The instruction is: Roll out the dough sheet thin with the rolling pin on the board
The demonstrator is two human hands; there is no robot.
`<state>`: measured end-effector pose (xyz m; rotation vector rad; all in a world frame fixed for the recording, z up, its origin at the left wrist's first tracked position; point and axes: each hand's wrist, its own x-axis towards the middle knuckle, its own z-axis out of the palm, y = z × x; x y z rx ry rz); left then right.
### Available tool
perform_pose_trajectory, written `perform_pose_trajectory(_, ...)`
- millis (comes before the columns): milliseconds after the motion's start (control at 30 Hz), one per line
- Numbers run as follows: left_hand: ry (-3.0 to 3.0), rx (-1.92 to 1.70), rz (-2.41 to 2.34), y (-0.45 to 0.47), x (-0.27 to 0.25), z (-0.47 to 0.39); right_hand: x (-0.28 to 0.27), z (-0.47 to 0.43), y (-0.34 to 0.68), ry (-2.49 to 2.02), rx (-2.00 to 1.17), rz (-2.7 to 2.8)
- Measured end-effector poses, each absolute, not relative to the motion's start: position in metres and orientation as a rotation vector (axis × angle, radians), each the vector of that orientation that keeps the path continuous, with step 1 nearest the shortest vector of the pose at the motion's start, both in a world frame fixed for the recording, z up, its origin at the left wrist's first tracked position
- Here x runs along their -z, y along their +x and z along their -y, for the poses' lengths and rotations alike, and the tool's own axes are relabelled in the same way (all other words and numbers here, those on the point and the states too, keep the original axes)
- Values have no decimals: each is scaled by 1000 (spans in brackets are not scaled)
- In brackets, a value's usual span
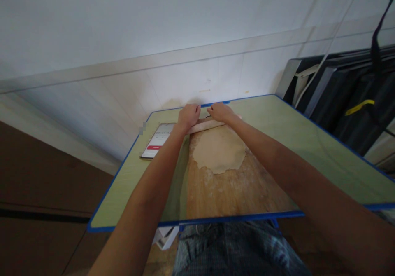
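Note:
A thin, pale sheet of dough [219, 149] with a ragged edge lies on the wooden board [216, 195]. Across its far edge is a pale rolling pin [206, 126], tilted slightly up to the right. My left hand [189, 115] is closed at the pin's left end, fingers curled inward. Toward the pin's right part, my right hand [220, 112] is closed too, its wrist over the pin. The hands and wrists hide both of those parts of the pin, so the exact finger contact is unclear.
The board rests on a green table [308, 152] with a blue rim. Left of my left forearm lies a phone [156, 142] with a lit screen. A white wall [185, 74] stands behind the table. Dark flat panels [345, 86] lean at the right.

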<state>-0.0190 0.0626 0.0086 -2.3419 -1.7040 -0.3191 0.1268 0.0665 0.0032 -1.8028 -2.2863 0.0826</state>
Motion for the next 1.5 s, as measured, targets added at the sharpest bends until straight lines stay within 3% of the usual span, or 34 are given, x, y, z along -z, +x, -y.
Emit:
perform_pose_trajectory(400,-2599,-21,1539,-16,3,-6,6,14,146,-1542,236,2484)
perform_pose_trajectory(667,-2714,46,1611,-15,-5,53,15,76,164,-1362,218,2417)
perform_pose_trajectory(967,-2844,-156,1650,-23,-28,96,14,122,168,-1269,305,2414)
perform_pose_trajectory(1267,-2813,-20,1618,-20,-11,72,12,81,191,-1077,134,2567)
perform_pose_trajectory(1500,-2989,128,1610,-29,-17,37,5,37,193,-1272,-10,2618)
